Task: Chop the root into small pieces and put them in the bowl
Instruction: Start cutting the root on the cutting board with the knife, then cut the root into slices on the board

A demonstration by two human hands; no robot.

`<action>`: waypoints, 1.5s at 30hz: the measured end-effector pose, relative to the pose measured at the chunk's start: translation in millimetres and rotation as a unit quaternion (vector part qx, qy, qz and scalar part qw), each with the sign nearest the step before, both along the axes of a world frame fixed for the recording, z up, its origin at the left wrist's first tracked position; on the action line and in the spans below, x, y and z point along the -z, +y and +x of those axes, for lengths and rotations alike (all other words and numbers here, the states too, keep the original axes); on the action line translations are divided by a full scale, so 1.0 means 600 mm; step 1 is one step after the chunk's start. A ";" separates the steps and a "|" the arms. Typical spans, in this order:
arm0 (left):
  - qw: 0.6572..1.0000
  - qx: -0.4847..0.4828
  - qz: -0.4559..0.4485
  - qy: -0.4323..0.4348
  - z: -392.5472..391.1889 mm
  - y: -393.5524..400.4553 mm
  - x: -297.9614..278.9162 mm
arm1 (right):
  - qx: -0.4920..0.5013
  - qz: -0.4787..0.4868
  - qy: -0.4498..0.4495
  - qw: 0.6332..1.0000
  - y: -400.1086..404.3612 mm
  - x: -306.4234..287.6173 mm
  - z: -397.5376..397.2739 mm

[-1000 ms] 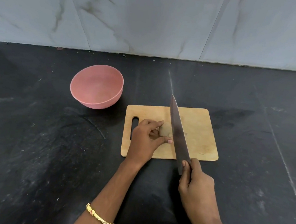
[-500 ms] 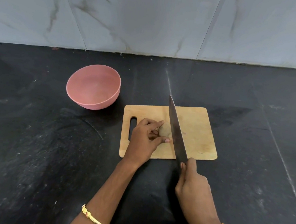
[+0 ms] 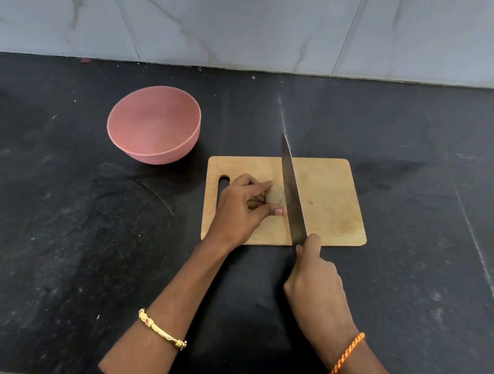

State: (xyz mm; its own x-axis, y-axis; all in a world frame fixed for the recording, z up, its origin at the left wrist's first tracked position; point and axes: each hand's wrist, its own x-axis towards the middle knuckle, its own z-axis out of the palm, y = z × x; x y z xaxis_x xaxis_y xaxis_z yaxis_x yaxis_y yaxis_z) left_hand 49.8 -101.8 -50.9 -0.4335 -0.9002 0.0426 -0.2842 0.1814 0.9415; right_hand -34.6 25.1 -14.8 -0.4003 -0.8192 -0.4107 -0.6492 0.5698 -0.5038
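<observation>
Comparing this with half a second back, you have hardly changed anything: your left hand (image 3: pixel 239 208) still pins the root (image 3: pixel 275 196) on the cutting board (image 3: pixel 329 194), and the knife (image 3: pixel 292 191) still runs across the board just beside your fingertips. The blade looks a little more tipped, its point lifted past the board's far edge, while the heel sits near the board's front edge.

Your left hand is closed narrowly around the root, thumb and forefinger pinching the pale lump; most of it is hidden under your fingers, so you cannot tell how much is cut. Your right hand (image 3: pixel 316 284) is wrapped tight on the knife handle, off the board's front edge, over the bench (image 3: pixel 53 243).

The bowl (image 3: pixel 154 123) stands off the board's far left corner, apart from it, with nothing visible inside. The half of the board to the blade's right is bare wood, giving room there. The board's handle slot lies behind your left knuckles. Left, right and front of the board the dark bench is open; beyond the board, the bench ends at the tiled wall (image 3: pixel 255 22).
</observation>
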 end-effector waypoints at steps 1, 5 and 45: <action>1.000 0.009 -0.003 0.004 -0.002 0.003 -0.001 | 0.001 0.004 0.002 1.000 -0.005 0.003 -0.001; 1.000 0.002 -0.011 0.018 -0.009 0.014 0.003 | 0.010 0.015 -0.008 1.000 -0.025 0.006 -0.009; 0.943 -0.012 -0.118 -0.311 -0.007 0.003 -0.043 | 0.179 -0.214 -0.200 0.939 -0.076 0.000 -0.141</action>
State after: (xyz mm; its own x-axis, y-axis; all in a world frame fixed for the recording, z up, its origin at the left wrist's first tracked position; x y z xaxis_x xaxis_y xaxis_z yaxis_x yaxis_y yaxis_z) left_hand 45.6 -99.8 -25.1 -0.4197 -0.9076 -0.0130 -0.7748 0.3507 0.5261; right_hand -119.2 -20.8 -14.7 -0.5648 -0.7861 -0.2510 -0.1654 0.4058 -0.8989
